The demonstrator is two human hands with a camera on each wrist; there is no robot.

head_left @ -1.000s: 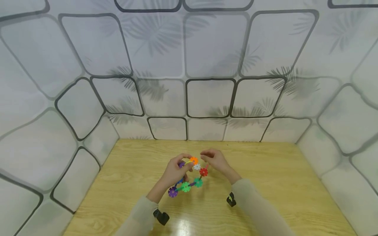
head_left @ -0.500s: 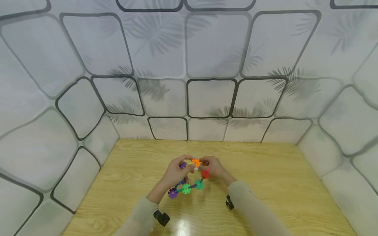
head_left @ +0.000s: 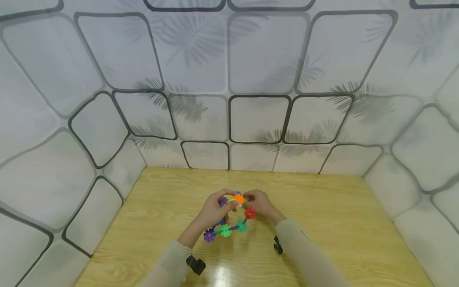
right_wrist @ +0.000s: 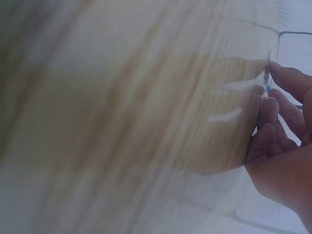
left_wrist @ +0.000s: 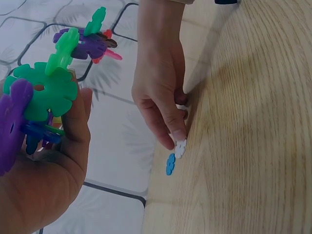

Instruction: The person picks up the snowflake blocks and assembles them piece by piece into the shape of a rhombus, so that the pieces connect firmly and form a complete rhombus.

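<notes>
My left hand (head_left: 212,209) holds a curved string of interlocking plastic snowflake discs, its thumb and fingers around the end with an orange disc (head_left: 238,199). Along the string are a red disc (head_left: 250,213), a light green disc (head_left: 226,230) and a purple disc (head_left: 209,235). Beyond the orange disc, my right hand (head_left: 261,203) is low at the tabletop. In the left wrist view its thumb and forefinger pinch a white snowflake disc (left_wrist: 180,149), with a blue snowflake disc (left_wrist: 170,164) right beside it. The right wrist view shows those fingertips close against the table surface.
A pale wooden table (head_left: 322,223) lies under both hands. Patterned fabric walls (head_left: 258,157) stand along its back and sides. A small black wrist camera hangs below each sleeve, the left one (head_left: 196,264) nearer the table's front.
My right hand has come down and left to the white disc, its fingers closing on it. My left hand has stayed nearly still with the string, which has shifted slightly right.
</notes>
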